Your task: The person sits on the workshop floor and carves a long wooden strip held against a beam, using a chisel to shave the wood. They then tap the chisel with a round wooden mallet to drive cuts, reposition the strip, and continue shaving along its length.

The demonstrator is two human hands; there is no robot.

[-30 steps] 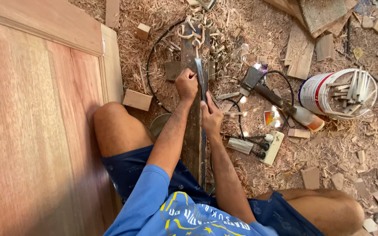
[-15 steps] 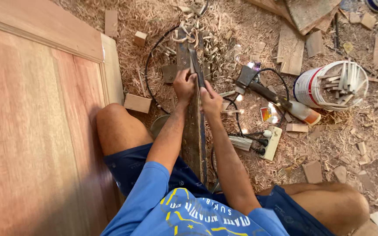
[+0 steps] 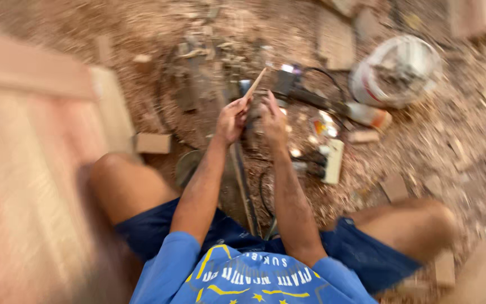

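A: Since half a second back, both hands are up off the long plank; view is smeared now, camera swung.

B: What's held?

A: Left hand (image 3: 230, 119) pinches a thin wood strip (image 3: 255, 83), fingers pressed together on its lower end, strip tilted up and to the right. Right hand (image 3: 274, 121) sits just beside it, fingers curled; too blurred to tell whether that grip holds anything.

B: Progress?

A: My read: mid-work. The strip is lifted as if being checked or trimmed, while the plank (image 3: 237, 169) lies between the legs, untouched right now. Heaps of shavings suggest plenty of cutting is done; how much is left I can't tell.

B: Surface, room?

A: No table. The person sits on a dirt floor (image 3: 451, 146) covered with shavings and offcuts. Big wooden panel (image 3: 23, 186) at the left, white bucket (image 3: 397, 70) of scraps upper right, power strip (image 3: 333, 162) and cables near the right knee, small wood block (image 3: 153, 143) by the left knee.
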